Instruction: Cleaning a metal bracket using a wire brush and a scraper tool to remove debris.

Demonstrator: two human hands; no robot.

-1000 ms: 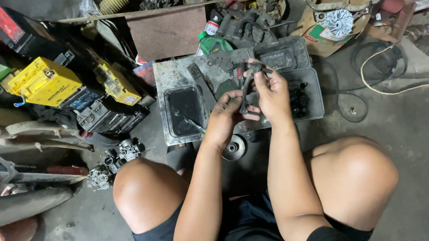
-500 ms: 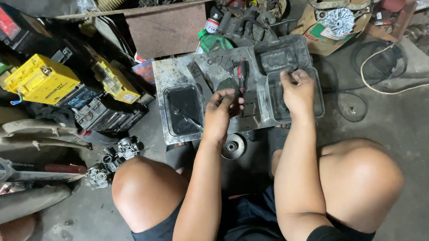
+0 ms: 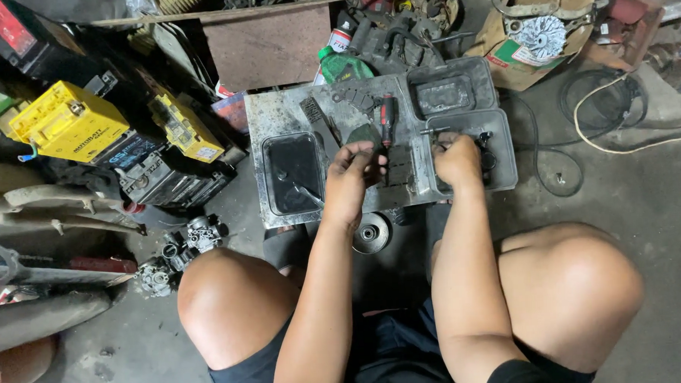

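While crouching over a greasy metal tray (image 3: 277, 111), left hand (image 3: 353, 176) curling around a small dark part, right hand (image 3: 457, 161) reaching, fingers bent, into a grey tub (image 3: 505, 152), its grip hidden.

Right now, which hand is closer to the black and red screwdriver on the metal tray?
The left. The left hand sits just below and beside the screwdriver, its fingers nearly reaching the handle. The right hand is farther to the side, over the grey plastic tub.

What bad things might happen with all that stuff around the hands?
The right hand digs in a grey tray of small dark parts; some might spill or get lost. The left hand works beside a red-handled screwdriver, which might roll off the metal plate.
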